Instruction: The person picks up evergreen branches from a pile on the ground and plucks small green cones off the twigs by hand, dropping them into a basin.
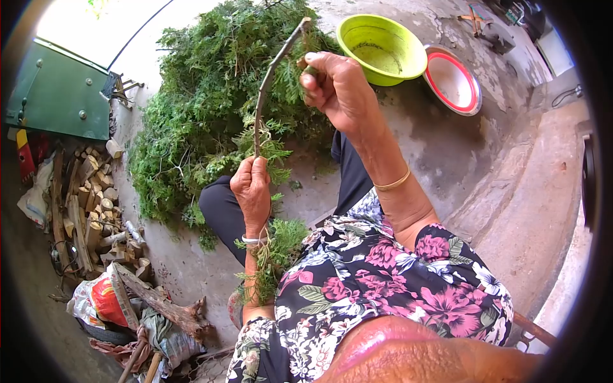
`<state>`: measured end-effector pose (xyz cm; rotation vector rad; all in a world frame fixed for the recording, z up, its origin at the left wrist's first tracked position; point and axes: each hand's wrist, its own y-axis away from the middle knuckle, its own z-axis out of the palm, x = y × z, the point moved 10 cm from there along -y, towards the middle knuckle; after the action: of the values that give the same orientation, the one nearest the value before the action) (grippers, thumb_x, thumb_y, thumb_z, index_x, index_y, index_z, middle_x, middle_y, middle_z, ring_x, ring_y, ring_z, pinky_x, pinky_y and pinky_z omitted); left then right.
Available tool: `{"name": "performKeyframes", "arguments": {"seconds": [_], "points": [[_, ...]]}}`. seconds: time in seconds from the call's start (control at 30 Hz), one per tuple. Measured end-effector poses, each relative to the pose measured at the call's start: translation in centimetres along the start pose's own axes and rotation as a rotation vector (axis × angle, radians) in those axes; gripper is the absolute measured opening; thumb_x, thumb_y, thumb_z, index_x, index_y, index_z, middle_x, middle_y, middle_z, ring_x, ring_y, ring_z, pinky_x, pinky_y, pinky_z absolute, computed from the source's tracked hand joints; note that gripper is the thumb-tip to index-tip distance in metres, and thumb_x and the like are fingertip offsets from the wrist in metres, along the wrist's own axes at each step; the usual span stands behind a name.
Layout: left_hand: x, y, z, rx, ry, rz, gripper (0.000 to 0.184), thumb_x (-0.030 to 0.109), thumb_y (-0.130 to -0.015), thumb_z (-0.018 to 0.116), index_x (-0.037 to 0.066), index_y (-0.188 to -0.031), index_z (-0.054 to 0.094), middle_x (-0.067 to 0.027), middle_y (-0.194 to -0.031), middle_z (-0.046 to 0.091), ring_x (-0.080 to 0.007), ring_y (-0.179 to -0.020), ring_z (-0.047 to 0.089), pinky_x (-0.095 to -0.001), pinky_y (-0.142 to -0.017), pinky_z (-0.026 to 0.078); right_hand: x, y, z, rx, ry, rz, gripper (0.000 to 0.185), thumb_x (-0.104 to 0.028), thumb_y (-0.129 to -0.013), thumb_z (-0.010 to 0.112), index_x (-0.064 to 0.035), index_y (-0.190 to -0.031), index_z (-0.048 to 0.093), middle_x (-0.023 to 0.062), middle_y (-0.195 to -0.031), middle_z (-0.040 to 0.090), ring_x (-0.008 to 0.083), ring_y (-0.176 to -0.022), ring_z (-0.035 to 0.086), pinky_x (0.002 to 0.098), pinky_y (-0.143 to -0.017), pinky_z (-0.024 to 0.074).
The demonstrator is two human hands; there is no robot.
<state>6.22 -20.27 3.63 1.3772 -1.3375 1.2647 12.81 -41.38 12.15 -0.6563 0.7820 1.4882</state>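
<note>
My left hand [251, 186] is closed around the lower end of a bare brown branch [262, 89], which rises from it and curves to the right at its cut tip. Green leafy sprays hang beside that hand, and a leafy sprig [281, 246] lies along my left forearm. My right hand [340, 89] is raised just right of the branch's tip, its fingers pinched together on something small and greenish that I cannot make out. Behind both hands spreads a large heap of green conifer branches [191, 121] on the concrete floor.
A lime-green basin [408, 54] and a white basin with a red ring [472, 86] stand at the back right. Chopped firewood [96, 204] is piled at the left, near a thick log [159, 303] and bags [96, 300]. A concrete step [523, 172] runs along the right.
</note>
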Motion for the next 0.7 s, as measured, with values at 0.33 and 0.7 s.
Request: {"name": "performKeyframes", "arguments": {"seconds": [0.33, 0.7], "points": [[0.5, 0.3, -0.5, 0.018, -0.113, 0.036, 0.018, 0.013, -0.091, 0.053, 0.0, -0.081, 0.06, 0.0057, -0.056, 0.042, -0.0019, -0.048, 0.034, -0.019, -0.042, 0.025, -2.0, -1.2, -1.1, 0.167, 0.102, -0.124, 0.011, -0.015, -0.079, 0.063, -0.0039, -0.078, 0.061, 0.0019, -0.067, 0.055, 0.008, -0.055, 0.047, 0.0195, -0.045, 0.0346], [-0.1, 0.2, -0.5, 0.039, -0.059, 0.004, 0.019, 0.012, -0.091, 0.053, 0.001, -0.078, 0.06, 0.0057, -0.055, 0.042, -0.0021, -0.048, 0.034, -0.0198, -0.042, 0.024, -2.3, -0.8, -0.8, 0.074, 0.142, -0.156, 0.006, -0.012, -0.08, 0.061, -0.0058, -0.079, 0.062, 0.0017, -0.063, 0.059, 0.0049, -0.052, 0.047, 0.0168, -0.043, 0.0316]]}}
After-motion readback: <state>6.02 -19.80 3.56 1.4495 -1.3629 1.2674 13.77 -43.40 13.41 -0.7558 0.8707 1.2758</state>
